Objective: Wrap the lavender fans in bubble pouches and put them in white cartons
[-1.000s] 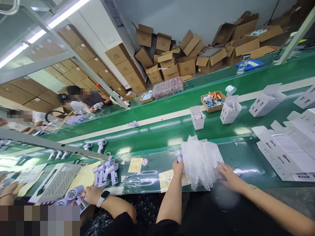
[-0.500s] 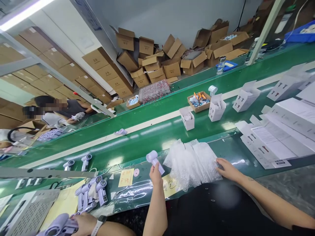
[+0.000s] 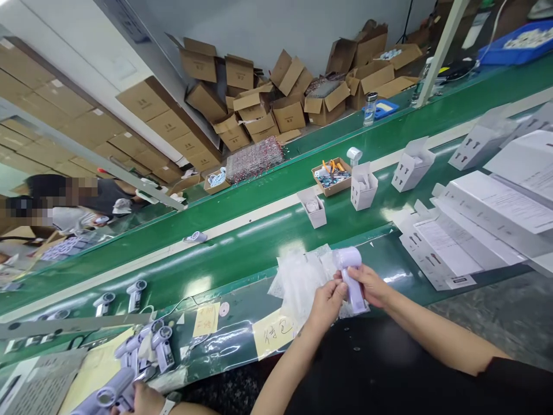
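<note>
Both my hands hold one small lavender handheld fan (image 3: 351,275) upright over the near edge of the green bench. My left hand (image 3: 327,300) grips its handle from the left with closed fingers. My right hand (image 3: 370,285) wraps the handle from the right. Just behind and left of the fan lies a pile of clear bubble-wrap bags (image 3: 299,278). A yellow handwritten label (image 3: 273,332) is under the clear cover below my left wrist.
A green conveyor belt (image 3: 242,230) carries open white cartons (image 3: 363,185) and loose fans (image 3: 135,293). Flat white box blanks (image 3: 466,230) are stacked at right. A neighbour's hand (image 3: 142,397) with a watch holds fans at lower left. Cardboard boxes (image 3: 259,109) are piled behind; people sit far left.
My left hand brought the fan rightward in front of me, and my right hand left the bubble-wrap bags and closed on its handle. The view shifted to the right.
</note>
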Tool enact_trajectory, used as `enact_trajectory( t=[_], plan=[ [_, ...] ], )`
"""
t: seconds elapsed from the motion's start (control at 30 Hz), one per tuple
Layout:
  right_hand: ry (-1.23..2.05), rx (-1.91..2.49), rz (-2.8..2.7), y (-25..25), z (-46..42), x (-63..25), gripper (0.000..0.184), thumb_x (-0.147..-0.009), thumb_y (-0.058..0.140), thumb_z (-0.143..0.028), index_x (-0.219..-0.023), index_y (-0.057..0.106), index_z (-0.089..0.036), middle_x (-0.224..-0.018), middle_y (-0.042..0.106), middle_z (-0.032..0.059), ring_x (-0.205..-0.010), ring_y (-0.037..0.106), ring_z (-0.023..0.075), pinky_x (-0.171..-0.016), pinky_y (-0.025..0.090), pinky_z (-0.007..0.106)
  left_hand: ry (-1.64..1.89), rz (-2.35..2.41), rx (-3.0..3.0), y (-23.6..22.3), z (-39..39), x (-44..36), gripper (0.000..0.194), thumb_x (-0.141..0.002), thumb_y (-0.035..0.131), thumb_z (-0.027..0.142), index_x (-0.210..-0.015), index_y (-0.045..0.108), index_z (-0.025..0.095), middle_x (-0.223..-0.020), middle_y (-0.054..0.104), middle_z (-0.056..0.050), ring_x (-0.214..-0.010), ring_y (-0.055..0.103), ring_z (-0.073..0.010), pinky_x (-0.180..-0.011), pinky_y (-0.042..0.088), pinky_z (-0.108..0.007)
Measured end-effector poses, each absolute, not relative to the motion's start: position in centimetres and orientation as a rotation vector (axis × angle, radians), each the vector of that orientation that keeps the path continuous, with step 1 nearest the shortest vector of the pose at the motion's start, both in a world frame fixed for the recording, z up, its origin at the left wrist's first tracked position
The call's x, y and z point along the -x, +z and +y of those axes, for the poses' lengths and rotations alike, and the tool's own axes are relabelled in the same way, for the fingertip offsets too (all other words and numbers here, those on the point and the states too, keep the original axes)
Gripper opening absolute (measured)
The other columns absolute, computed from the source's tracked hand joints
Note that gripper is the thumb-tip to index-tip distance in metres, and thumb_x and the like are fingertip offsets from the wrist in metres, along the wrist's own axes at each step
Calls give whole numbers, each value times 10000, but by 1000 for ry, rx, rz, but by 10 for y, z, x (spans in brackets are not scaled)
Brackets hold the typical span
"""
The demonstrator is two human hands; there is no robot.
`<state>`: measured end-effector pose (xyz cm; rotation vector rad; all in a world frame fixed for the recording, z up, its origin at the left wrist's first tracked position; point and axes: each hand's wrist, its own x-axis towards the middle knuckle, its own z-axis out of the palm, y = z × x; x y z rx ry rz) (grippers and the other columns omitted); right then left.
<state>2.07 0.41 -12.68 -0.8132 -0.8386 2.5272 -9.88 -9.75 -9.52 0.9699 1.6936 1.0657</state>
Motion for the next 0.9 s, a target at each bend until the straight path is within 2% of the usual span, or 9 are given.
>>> enact_trajectory(
  t=[0.1, 0.2, 0.3, 0.37, 0.4, 0.53, 0.63, 0.8, 0.9],
  plan=[
    [2334, 1025, -783, -130, 26, -54, 348, -678, 776, -322, -952, 596, -206, -870, 689, 32, -744, 659, 165, -645, 557, 280, 758, 1929, -1329, -106, -86, 94, 317, -909, 406, 379, -948, 656, 187, -874, 682, -45, -820, 609, -171, -786, 458, -289],
    [2251, 1199, -744, -132, 46, -94, 325, -699, 748, -239, -980, 583, -240, -804, 665, -11, -650, 627, 127, -593, 562, 258, 182, 1774, -1665, -134, -67, 83, 240, -839, 533, 347, -1016, 627, 214, -1003, 655, -54, -952, 594, -197, -858, 452, -299],
    [2250, 1253, -713, -133, 52, -125, 342, -699, 732, -208, -1001, 576, -243, -777, 653, -24, -608, 609, 118, -600, 572, 271, -98, 1698, -1715, -170, -52, 68, 502, -646, 746, 360, -1085, 608, 159, -1101, 604, -139, -1037, 554, -306, -857, 466, -401],
    [2254, 1232, -693, -135, 49, -141, 357, -694, 737, -212, -1007, 569, -235, -782, 655, -14, -654, 624, 137, -619, 579, 291, -129, 1727, -1702, -191, -49, 62, 567, -585, 789, 299, -1090, 610, 115, -1137, 572, -192, -1082, 514, -365, -859, 455, -454],
    [2252, 1219, -676, -135, 46, -148, 365, -692, 741, -216, -1010, 562, -231, -788, 655, -8, -690, 632, 149, -629, 582, 303, -133, 1728, -1699, -198, -49, 62, 523, -602, 773, 267, -1075, 619, 106, -1140, 566, -201, -1098, 501, -371, -867, 446, -459],
    [2300, 1219, -583, -134, 25, -167, 377, -687, 753, -212, -989, 528, -220, -811, 647, 6, -754, 636, 164, -639, 583, 326, -50, 1724, -1649, -207, -51, 69, 196, -786, 546, 180, -909, 681, 110, -1024, 608, -172, -1022, 548, -302, -855, 432, -398],
    [2459, 1119, -565, -130, 8, -165, 401, -682, 748, -206, -1006, 512, -205, -815, 631, 14, -753, 637, 174, -597, 575, 320, 105, 1751, -1562, -198, -46, 74, 238, -812, 461, 149, -790, 698, 130, -913, 629, -131, -935, 576, -254, -828, 417, -354],
    [2714, 882, -594, -126, -2, -130, 519, -652, 740, -228, -1103, 487, -192, -840, 630, 33, -726, 641, 191, -512, 547, 294, 463, 1703, -1330, -168, -37, 72, 165, -711, 526, 136, -752, 686, 148, -733, 644, -46, -754, 581, -192, -687, 403, -284],
    [2732, 906, -590, -127, 3, -115, 448, -667, 718, -255, -1054, 514, -160, -781, 630, 39, -700, 634, 182, -505, 539, 278, 624, 1618, -1135, -156, -38, 75, 97, -666, 570, 196, -640, 644, 138, -585, 578, -6, -587, 519, -138, -576, 377, -251]
  ],
)
